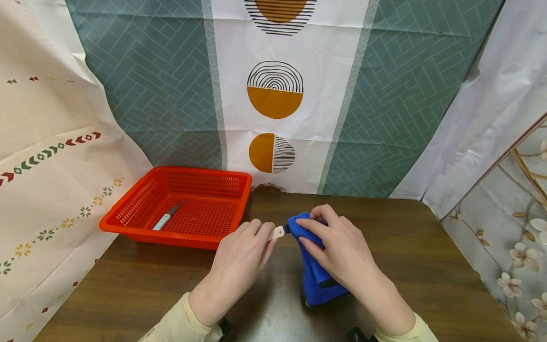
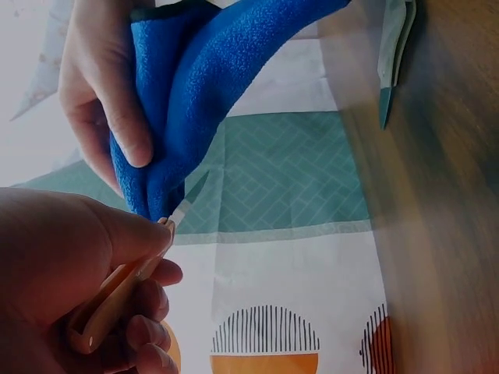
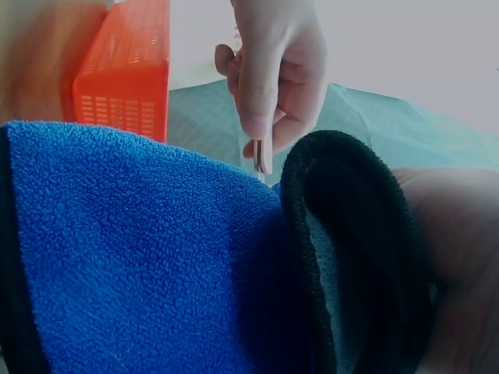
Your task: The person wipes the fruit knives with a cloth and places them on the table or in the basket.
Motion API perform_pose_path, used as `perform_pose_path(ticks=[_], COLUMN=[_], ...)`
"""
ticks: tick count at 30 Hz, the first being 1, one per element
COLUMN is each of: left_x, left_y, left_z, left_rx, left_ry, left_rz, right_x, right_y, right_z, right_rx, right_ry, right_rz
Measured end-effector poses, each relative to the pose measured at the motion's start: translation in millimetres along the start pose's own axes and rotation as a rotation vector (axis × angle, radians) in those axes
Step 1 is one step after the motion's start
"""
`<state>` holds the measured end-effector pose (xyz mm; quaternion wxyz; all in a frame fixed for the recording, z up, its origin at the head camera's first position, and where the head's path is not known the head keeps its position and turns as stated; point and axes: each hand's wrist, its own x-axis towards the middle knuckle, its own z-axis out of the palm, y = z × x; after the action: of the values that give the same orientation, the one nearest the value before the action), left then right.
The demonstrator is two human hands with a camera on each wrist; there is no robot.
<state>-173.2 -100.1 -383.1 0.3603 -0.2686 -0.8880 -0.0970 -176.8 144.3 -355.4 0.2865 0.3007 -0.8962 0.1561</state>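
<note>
A knife with a pale tan, slotted handle (image 2: 117,300) is gripped by my left hand (image 1: 245,256), its thumb near the blade end. The blade (image 2: 191,199) points toward my right hand and is partly covered by a blue towel (image 1: 314,275) with dark edging. With fingers and thumb, my right hand (image 1: 342,242) pinches the folded towel around the blade. The rest of the towel hangs down over the tabletop. Another knife (image 2: 392,58) lies on the table, seen in the left wrist view close to the towel's lower end.
On the left of the brown wooden table (image 1: 401,247) stands a red plastic basket (image 1: 128,230). Inside it lies a knife with a light handle (image 1: 161,222). A patterned curtain (image 1: 171,85) hangs right behind the table, with printed cloths on both sides.
</note>
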Motion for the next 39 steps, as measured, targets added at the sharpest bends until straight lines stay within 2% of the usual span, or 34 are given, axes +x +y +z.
perform_pose_path(ticks=[23, 39], left_x=[1.3, 0.5], left_y=[1.2, 2.6], left_z=[1.0, 0.9], left_rx=[-0.007, -0.008], left_ry=[-0.003, -0.023], left_rz=[0.014, 0.002], right_x=[0.9, 0.6], right_y=[-1.6, 0.6], right_z=[3.8, 6.9], right_rx=[0.001, 0.0], right_ry=[-0.044, -0.023], right_rz=[-0.007, -0.048])
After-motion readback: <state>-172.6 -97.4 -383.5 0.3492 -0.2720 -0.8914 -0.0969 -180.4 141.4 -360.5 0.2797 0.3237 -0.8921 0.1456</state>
